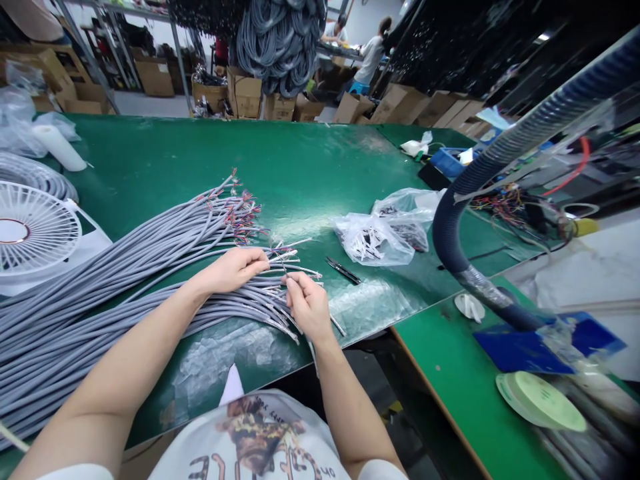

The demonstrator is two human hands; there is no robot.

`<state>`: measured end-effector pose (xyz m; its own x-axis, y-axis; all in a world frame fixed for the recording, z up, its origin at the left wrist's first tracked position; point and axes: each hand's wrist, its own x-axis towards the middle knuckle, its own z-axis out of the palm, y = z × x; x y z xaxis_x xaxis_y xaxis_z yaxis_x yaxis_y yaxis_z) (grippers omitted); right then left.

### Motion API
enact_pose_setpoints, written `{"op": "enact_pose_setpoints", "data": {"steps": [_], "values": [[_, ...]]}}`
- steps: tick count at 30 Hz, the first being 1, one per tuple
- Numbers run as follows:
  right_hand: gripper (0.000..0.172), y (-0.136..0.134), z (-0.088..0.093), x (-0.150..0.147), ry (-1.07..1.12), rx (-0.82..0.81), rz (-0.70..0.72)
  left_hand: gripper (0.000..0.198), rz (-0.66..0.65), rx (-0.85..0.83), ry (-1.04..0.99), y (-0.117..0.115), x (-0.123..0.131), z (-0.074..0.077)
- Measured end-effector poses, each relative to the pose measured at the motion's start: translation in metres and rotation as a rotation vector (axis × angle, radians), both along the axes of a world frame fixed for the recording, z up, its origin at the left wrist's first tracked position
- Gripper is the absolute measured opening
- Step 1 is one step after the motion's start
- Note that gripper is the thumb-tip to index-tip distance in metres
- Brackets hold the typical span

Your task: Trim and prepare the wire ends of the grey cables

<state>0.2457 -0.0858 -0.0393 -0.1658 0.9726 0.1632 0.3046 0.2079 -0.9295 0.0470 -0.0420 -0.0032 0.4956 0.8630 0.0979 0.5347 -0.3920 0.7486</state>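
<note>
Many grey cables (pixel 125 250) stretch across the green table in two bundles. The far bundle ends in red and dark bare wires (pixel 243 217), the near one in pale, whitish tips (pixel 285 319). My left hand (pixel 237 269) is closed in a pinch on a grey cable near its end, above the near bundle. Just right of it, my right hand (pixel 307 300) pinches something thin and dark by that cable end, too small to name. Black thread snips (pixel 343 271) lie to the right of my hands, beside clear plastic bags (pixel 373 240) of small white and dark pieces.
A white fan (pixel 37 230) stands at the left, by a white roll (pixel 60 148). On the right, a thick flexible hose (pixel 453 220) arches over a lower green table (pixel 450 373) with a blue tray (pixel 545 343). Cardboard boxes (pixel 245 93) and people are beyond the table.
</note>
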Motion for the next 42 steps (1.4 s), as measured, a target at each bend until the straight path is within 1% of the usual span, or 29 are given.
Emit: {"op": "enact_pose_setpoints", "data": {"steps": [4, 9, 12, 16, 18, 20, 22, 24, 26, 29, 31, 33, 36, 37, 38, 41, 42], "values": [[0.027, 0.002, 0.000, -0.002, 0.014, 0.006, 0.004, 0.029, -0.013, 0.000, 0.002, -0.001, 0.001, 0.000], [0.026, 0.009, 0.005, -0.008, 0.015, 0.051, 0.022, 0.028, -0.076, -0.039, 0.050, -0.004, 0.007, -0.002], [0.025, 0.004, 0.013, -0.011, -0.032, 0.114, 0.056, 0.028, -0.044, -0.033, 0.053, -0.003, 0.008, -0.003], [0.025, -0.013, 0.022, -0.010, -0.059, 0.147, 0.102, 0.030, 0.002, -0.015, 0.035, -0.003, 0.008, -0.002], [0.025, -0.017, 0.023, -0.008, -0.072, 0.148, 0.117, 0.032, 0.027, -0.002, 0.050, -0.004, 0.009, -0.001], [0.024, -0.013, 0.021, -0.006, -0.074, 0.157, 0.136, 0.033, 0.034, 0.012, 0.068, -0.005, 0.010, -0.002], [0.023, -0.005, 0.019, -0.005, -0.054, 0.162, 0.101, 0.035, 0.003, 0.016, 0.090, -0.005, 0.012, -0.005], [0.024, 0.002, 0.019, -0.006, -0.031, 0.157, 0.017, 0.037, -0.033, 0.010, 0.122, -0.006, 0.013, -0.007], [0.024, 0.002, 0.022, -0.010, -0.040, 0.162, -0.004, 0.038, -0.026, 0.009, 0.133, -0.006, 0.013, -0.008], [0.022, -0.008, 0.028, -0.013, -0.098, 0.204, 0.117, 0.034, 0.007, 0.011, 0.074, -0.007, 0.012, -0.006], [0.021, -0.012, 0.029, -0.012, -0.123, 0.224, 0.155, 0.034, 0.007, 0.008, 0.052, -0.007, 0.012, -0.005], [0.022, -0.008, 0.027, -0.008, -0.118, 0.211, 0.103, 0.037, 0.002, 0.003, 0.067, -0.007, 0.013, -0.006], [0.024, 0.003, 0.021, -0.004, -0.094, 0.176, -0.042, 0.043, -0.009, -0.007, 0.091, -0.006, 0.016, -0.011], [0.025, 0.004, 0.021, -0.005, -0.095, 0.173, -0.061, 0.044, -0.002, 0.000, 0.098, -0.006, 0.016, -0.012], [0.024, 0.003, 0.021, -0.006, -0.108, 0.180, -0.049, 0.043, 0.008, 0.009, 0.098, -0.007, 0.016, -0.013], [0.023, -0.008, 0.027, -0.012, -0.178, 0.217, 0.079, 0.039, 0.046, 0.026, 0.067, -0.007, 0.015, -0.012], [0.023, -0.012, 0.029, -0.013, -0.195, 0.227, 0.102, 0.038, 0.051, 0.017, 0.052, -0.007, 0.014, -0.012]]}}
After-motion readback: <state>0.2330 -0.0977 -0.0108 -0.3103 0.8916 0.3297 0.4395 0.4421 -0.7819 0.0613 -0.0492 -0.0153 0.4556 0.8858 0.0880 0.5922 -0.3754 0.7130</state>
